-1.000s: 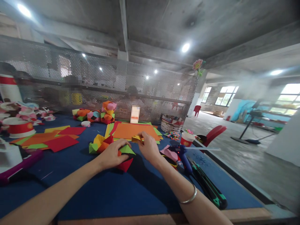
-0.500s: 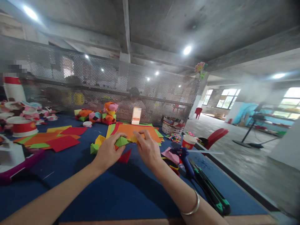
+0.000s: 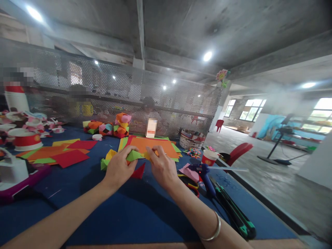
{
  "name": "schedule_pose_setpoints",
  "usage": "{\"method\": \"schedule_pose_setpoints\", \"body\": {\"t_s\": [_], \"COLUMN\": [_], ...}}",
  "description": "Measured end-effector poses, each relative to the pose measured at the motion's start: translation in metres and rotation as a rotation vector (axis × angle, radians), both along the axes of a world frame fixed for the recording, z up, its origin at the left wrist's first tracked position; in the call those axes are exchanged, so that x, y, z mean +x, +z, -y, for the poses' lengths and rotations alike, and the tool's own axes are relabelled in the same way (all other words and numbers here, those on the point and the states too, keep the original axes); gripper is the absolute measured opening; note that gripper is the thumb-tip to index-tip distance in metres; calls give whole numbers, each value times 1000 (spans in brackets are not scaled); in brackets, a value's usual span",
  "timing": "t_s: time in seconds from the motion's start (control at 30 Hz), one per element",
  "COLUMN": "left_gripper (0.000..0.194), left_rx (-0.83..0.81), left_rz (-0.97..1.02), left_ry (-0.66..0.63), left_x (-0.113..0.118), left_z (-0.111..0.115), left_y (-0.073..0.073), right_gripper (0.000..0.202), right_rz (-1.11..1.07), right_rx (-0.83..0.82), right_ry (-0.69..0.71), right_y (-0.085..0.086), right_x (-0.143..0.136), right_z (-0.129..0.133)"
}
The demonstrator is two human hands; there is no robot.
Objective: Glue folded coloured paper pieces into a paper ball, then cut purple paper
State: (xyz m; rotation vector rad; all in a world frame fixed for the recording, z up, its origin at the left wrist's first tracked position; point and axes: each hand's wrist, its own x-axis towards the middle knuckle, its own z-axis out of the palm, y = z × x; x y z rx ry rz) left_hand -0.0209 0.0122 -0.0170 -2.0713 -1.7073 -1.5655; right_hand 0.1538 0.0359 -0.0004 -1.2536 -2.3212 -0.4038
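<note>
My left hand (image 3: 119,167) is closed on a folded green paper piece (image 3: 134,155), which sticks out between thumb and fingers. Just to its right, my right hand (image 3: 163,167) pinches a small yellow paper piece (image 3: 147,156) at its fingertips. The two pieces meet or nearly meet; the exact contact is too small to tell. Under and behind the hands lies a stack of orange sheets (image 3: 166,147). A red folded piece (image 3: 139,171) rests on the blue table between my hands. Yellow and green folded pieces (image 3: 105,163) lie left of my left hand.
Coloured sheets (image 3: 71,159) and a purple-based device (image 3: 28,183) are on the left. Folded paper models (image 3: 121,125) stand at the back. On the right are a glue gun (image 3: 206,176), scissors (image 3: 190,181), a paper cup (image 3: 209,157), a woven basket (image 3: 192,139) and a green-black tool (image 3: 233,209).
The fingers of my right hand have shifted slightly left, closer to the green piece. My left hand has barely moved and keeps its hold.
</note>
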Motion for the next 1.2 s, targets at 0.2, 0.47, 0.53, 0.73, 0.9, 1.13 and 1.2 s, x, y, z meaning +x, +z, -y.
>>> {"method": "schedule_pose_setpoints", "body": {"t_s": [0.2,0.47,0.53,0.73,0.9,1.13,1.2], "left_gripper": [22,22,23,23,24,28,29], "left_rx": [5,-4,-11,-10,0,-2,0], "left_rz": [11,-18,-17,-12,-23,-69,-74], "left_ry": [21,49,50,74,105,157,169], "left_x": [0,0,1,3,5,8,8], "left_z": [-2,-1,-1,-2,-2,1,1], "left_y": [-2,-2,-2,-4,-7,-7,-8], "right_gripper": [49,52,53,54,55,59,59], "right_rz": [-2,27,44,68,91,115,118], "right_rx": [-2,-3,-13,-16,-28,-73,-86], "right_ry": [-21,-9,-13,-23,-25,-26,-30], "right_y": [-1,-3,-3,-3,-3,-1,-1], "right_x": [0,-1,-2,-6,-8,-13,-14], "right_z": [-2,-2,-1,2,4,11,12]}}
